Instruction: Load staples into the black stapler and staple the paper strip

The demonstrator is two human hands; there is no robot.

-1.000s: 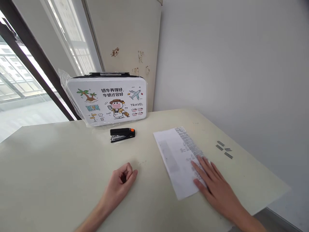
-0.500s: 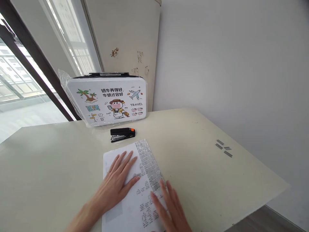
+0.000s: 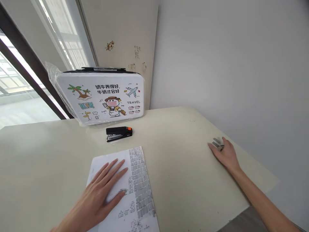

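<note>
Left hand (image 3: pixel 101 190) lies flat, palm down, fingers spread and pointing up and to the right, pressing on the printed sheet (image 3: pixel 130 190). Grip open wide, holding nothing, only weighing the paper down. Sheet sits on the pale surface (image 3: pixel 173 167) near the front edge, left of centre. Its long axis runs from the near edge away toward the stapler, leaning slightly left at the far end; the near end runs out of the bottom of the view. A band of dense grey print follows the right long edge.

Right hand (image 3: pixel 223 153) reaches well out to the right, palm down, fingers loosely together over the small grey staple strips (image 3: pixel 217 142) near the right edge of the surface. Fingertips touch or cover them; whether any strip is pinched, I cannot tell.

Black stapler (image 3: pixel 119 133) with orange end lies beyond the sheet, long axis left-right, orange end pointing right. Behind it, an illustrated white case (image 3: pixel 101 96) stands upright.
</note>
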